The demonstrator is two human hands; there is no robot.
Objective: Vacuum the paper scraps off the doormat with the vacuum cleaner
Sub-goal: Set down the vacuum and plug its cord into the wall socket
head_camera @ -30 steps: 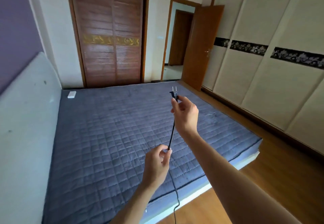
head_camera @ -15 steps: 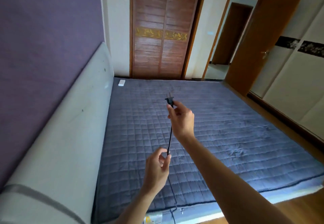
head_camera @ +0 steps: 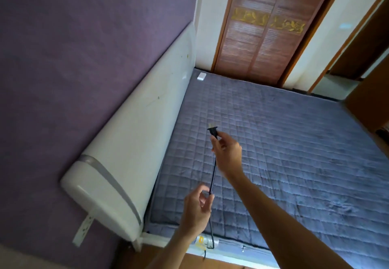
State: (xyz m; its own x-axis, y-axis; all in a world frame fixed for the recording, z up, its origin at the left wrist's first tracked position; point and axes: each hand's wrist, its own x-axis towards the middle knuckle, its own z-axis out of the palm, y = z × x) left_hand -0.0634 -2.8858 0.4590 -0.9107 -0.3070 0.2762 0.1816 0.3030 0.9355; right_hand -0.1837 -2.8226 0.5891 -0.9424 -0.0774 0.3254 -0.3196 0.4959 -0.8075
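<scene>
A black power plug (head_camera: 213, 131) with two metal prongs points up over the bed, pinched in my right hand (head_camera: 227, 153). Its black cord (head_camera: 213, 176) runs straight down to my left hand (head_camera: 197, 209), which pinches it between thumb and fingers. Below that hand the cord drops past the mattress edge to the floor. No vacuum cleaner, doormat or paper scraps are in view.
A bed with a grey quilted cover (head_camera: 284, 153) fills the middle. A white padded headboard (head_camera: 134, 142) lies against the purple wall (head_camera: 73, 68); a white outlet strip (head_camera: 84, 229) hangs below its near end. Brown louvred doors (head_camera: 267, 28) stand behind. A small white object (head_camera: 201, 76) lies at the bed's far corner.
My view has swung left toward the purple wall and headboard. Both hands keep their hold on plug and cord, shifted slightly left with the turn.
</scene>
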